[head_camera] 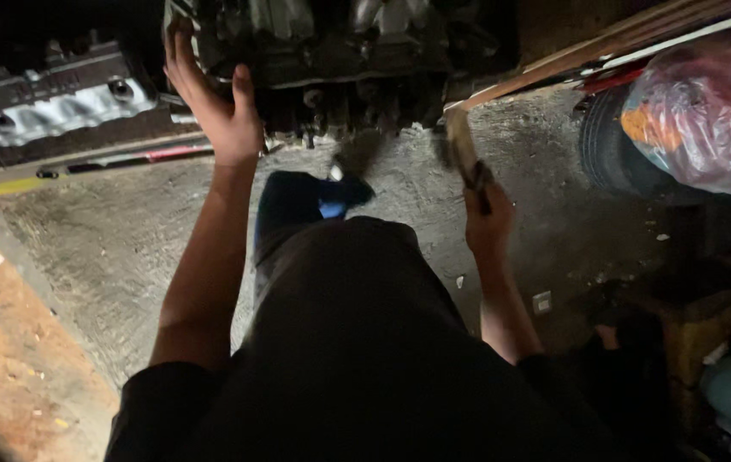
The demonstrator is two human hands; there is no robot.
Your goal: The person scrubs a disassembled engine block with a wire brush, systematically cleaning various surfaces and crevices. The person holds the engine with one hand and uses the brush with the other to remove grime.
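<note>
Overhead, left hand [216, 103] on engine block [331, 60], right hand [487, 224] gripping brush [462, 147]

The engine block [331, 60] is a dark, greasy mass of cast metal standing on the concrete floor at the top of the view, its upper parts cut off by the frame; pale metal fittings show along its top, and a row of bolts and round bosses runs along its lower edge; the left hand [216, 103] lies flat against its left side, fingers spread; the brush [465, 154], a narrow pale-handled tool, is blurred, gripped in the right hand [487, 224] and tilted up toward the block's lower right corner, just beside it.
</note>
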